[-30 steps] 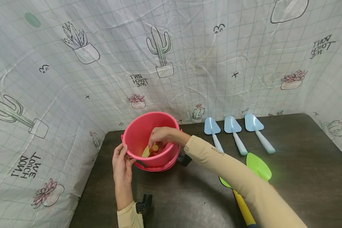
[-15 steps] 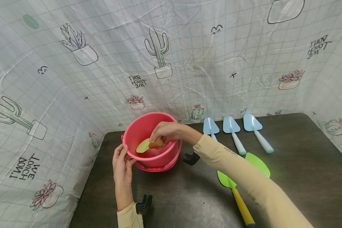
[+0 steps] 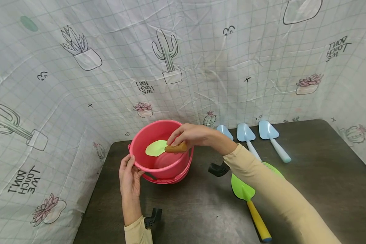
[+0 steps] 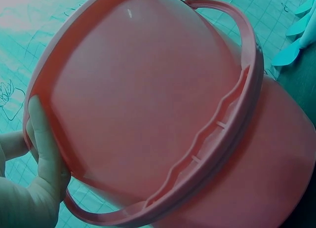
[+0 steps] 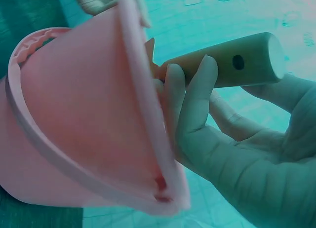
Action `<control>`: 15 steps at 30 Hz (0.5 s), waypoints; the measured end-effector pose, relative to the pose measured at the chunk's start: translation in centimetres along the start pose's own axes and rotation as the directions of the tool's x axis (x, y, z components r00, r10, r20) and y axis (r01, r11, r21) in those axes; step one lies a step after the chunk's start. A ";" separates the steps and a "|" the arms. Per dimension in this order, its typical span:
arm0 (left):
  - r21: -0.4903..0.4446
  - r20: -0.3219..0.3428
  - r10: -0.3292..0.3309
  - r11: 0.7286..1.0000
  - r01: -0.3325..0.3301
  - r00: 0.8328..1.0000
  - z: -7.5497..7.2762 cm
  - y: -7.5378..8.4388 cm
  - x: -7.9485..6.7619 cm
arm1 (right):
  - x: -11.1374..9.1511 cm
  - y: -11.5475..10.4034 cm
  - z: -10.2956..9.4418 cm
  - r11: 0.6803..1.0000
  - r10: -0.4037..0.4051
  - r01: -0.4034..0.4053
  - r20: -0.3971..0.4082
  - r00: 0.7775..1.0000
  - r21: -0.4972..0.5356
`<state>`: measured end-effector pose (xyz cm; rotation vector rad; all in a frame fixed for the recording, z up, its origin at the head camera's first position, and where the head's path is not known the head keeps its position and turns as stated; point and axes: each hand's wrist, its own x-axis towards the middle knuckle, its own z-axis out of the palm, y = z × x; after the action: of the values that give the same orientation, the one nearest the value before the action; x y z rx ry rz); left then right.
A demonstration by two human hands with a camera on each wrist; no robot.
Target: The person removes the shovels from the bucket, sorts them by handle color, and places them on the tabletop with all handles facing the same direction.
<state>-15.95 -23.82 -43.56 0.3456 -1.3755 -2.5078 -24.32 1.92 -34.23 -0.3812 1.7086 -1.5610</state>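
Note:
A pink bucket (image 3: 164,174) stands on the dark table, its carrying handle (image 4: 217,134) hanging down along the outer wall. My left hand (image 3: 129,174) grips the bucket's left rim, with the thumb over the edge and fingers outside. With my right hand (image 3: 191,135) I hold a garden trowel by its yellow-orange handle (image 5: 237,60), over the bucket's right rim. The trowel's light green blade (image 3: 156,148) points left and lies within the bucket's mouth in the head view. The right wrist view shows fingers and thumb around the handle, close beside the rim.
Three pale blue trowels (image 3: 268,130) lie in a row at the back right of the table (image 3: 198,210). Nearer, a green trowel with a yellow handle (image 3: 258,220) lies beside another green blade (image 3: 272,169), partly under my right sleeve. A printed curtain (image 3: 201,61) hangs behind.
My right hand has risen from deep inside the bucket toward its right rim, bringing the trowel up and its blade into fuller view. My left hand keeps its grip on the rim.

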 end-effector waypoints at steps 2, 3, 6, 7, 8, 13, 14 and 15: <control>-0.001 0.011 0.009 1.000 -0.009 1.000 0.1 0.0 0.0 | -1.0 0.1 -0.5 1.000 -0.017 0.017 -0.004 1.000 0.009; -0.004 0.014 0.011 1.000 -0.011 1.000 0.1 -0.1 0.0 | -1.6 0.2 -0.7 1.000 -0.027 0.027 -0.004 1.000 0.015; -0.019 0.023 0.011 1.000 -0.010 1.000 0.1 -0.1 0.0 | -3.1 0.3 -1.3 0.997 -0.063 0.063 -0.002 0.998 0.040; -0.023 0.026 0.009 1.000 -0.009 1.000 0.1 0.0 0.0 | -3.6 0.4 -1.5 0.996 -0.075 0.075 -0.003 0.997 0.041; -0.031 0.028 0.005 1.000 -0.004 1.000 0.1 0.0 0.0 | -4.1 0.4 -1.7 0.995 -0.086 0.086 0.000 0.996 0.046; -0.046 0.023 -0.013 0.999 0.014 1.000 0.1 0.0 -0.2 | -5.9 1.0 -2.4 0.991 -0.123 0.123 0.006 0.992 0.046; -0.047 0.020 -0.016 0.999 0.017 1.000 0.1 -0.1 -0.2 | -6.3 1.2 -2.5 0.991 -0.129 0.129 0.003 0.992 0.046; -0.047 0.019 -0.017 0.999 0.018 1.000 0.1 -0.1 -0.2 | -6.6 1.4 -2.7 0.990 -0.134 0.134 -0.002 0.991 0.046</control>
<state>-15.83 -23.61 -43.60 0.3276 -1.3227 -2.5593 -21.52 8.60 -33.46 -0.4819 1.6720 -1.6937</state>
